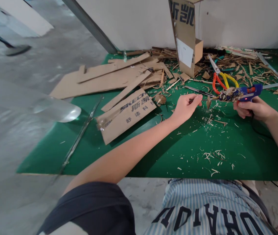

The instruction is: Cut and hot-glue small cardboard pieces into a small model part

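My right hand (257, 109) is wrapped around the handle of a blue hot glue gun (253, 92), which points left. A clear glue stick (277, 84) sticks out of its back end, a small red light glows on its body, and brown scraps cling around its front. Facing the nozzle, my left hand (186, 106) is closed in a pinch above the table; what lies between its fingertips is too small to make out. Just behind the gun rest scissors (219, 73) with one red and one yellow handle. A slim pointed metal tool (197, 90) lies beyond my left fingertips.
Cardboard sheets and strips (109, 76) lie on the left of the green table (139, 156), with a printed cardboard piece (129, 114) nearer. An upright cardboard piece (185, 39) stands at the back among many scraps. Pale shavings (212, 156) are scattered in front of me.
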`<move>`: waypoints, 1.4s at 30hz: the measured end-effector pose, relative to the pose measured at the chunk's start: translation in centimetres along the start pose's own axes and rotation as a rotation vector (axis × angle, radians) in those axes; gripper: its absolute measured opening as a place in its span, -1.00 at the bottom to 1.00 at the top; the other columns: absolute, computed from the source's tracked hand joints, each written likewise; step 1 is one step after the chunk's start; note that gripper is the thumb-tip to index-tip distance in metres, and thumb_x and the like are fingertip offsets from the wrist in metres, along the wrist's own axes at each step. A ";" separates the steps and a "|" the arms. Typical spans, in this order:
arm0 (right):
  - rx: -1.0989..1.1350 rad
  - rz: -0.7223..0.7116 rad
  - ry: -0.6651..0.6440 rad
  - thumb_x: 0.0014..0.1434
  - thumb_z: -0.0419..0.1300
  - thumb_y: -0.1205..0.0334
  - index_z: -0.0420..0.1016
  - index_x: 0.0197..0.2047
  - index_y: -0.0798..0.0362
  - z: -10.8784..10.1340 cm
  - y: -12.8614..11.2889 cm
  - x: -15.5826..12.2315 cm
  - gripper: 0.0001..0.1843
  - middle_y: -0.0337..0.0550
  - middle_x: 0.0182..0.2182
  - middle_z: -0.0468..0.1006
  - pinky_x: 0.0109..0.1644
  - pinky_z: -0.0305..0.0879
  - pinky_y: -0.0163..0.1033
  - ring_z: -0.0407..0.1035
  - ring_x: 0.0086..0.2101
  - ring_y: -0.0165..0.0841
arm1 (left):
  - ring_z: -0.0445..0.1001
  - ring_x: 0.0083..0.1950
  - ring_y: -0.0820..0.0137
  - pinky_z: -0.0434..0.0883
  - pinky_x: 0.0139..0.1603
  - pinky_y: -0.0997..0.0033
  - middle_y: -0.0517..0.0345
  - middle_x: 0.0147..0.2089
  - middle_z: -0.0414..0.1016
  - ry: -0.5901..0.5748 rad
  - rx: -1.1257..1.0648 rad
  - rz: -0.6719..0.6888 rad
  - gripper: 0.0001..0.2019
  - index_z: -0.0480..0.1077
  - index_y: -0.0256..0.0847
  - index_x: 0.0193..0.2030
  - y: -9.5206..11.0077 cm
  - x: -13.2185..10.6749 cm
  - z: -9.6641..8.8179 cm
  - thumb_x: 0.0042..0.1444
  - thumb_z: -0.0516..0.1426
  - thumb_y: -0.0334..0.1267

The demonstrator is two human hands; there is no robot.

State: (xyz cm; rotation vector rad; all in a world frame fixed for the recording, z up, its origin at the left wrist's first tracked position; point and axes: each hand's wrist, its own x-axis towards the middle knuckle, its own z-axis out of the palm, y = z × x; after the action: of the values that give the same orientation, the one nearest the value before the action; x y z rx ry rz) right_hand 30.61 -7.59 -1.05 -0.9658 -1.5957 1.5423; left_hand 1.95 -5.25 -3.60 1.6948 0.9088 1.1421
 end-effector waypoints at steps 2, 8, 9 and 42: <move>0.019 -0.009 0.004 0.18 0.35 0.05 0.59 -0.33 0.11 -0.1 0.1 0.0 -0.74 -0.41 -0.75 0.24 -0.60 0.24 -0.37 0.14 -0.72 -0.55 | 0.03 -0.65 0.60 -0.02 -0.54 0.35 0.36 -0.67 0.10 -0.001 0.002 0.008 -0.43 0.34 -0.19 -0.55 0.0 0.0 0.0 0.23 0.10 0.28; -0.026 0.038 -0.020 0.14 0.38 0.06 0.58 -0.33 0.11 -0.1 -0.1 -0.1 -0.73 -0.41 -0.77 0.24 -0.59 0.25 -0.36 0.13 -0.73 -0.55 | 0.00 -0.66 0.60 -0.03 -0.54 0.35 0.36 -0.68 0.08 0.000 0.021 0.000 -0.42 0.33 -0.19 -0.55 0.0 0.0 0.0 0.23 0.09 0.28; -0.029 0.039 -0.013 0.14 0.38 0.06 0.57 -0.34 0.12 0.0 -0.1 -0.1 -0.73 -0.42 -0.77 0.23 -0.59 0.25 -0.36 0.12 -0.73 -0.55 | 0.00 -0.65 0.60 -0.03 -0.54 0.35 0.36 -0.68 0.09 0.002 0.022 -0.001 -0.42 0.33 -0.19 -0.55 -0.1 0.0 0.0 0.23 0.09 0.28; -0.065 0.041 -0.011 0.17 0.38 0.04 0.56 -0.36 0.09 0.4 -0.5 0.0 -0.73 -0.43 -0.77 0.24 -0.59 0.26 -0.34 0.12 -0.73 -0.53 | 0.02 -0.63 0.56 -0.01 -0.53 0.36 0.36 -0.67 0.08 0.032 0.045 -0.011 -0.44 0.31 -0.17 -0.57 0.1 -0.1 0.0 0.24 0.10 0.25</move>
State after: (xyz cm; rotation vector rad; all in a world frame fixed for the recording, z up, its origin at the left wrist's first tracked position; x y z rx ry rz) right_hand 30.29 -7.80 -0.56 -1.0330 -1.6523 1.5333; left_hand 1.94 -5.38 -3.56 1.7099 0.9693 1.1524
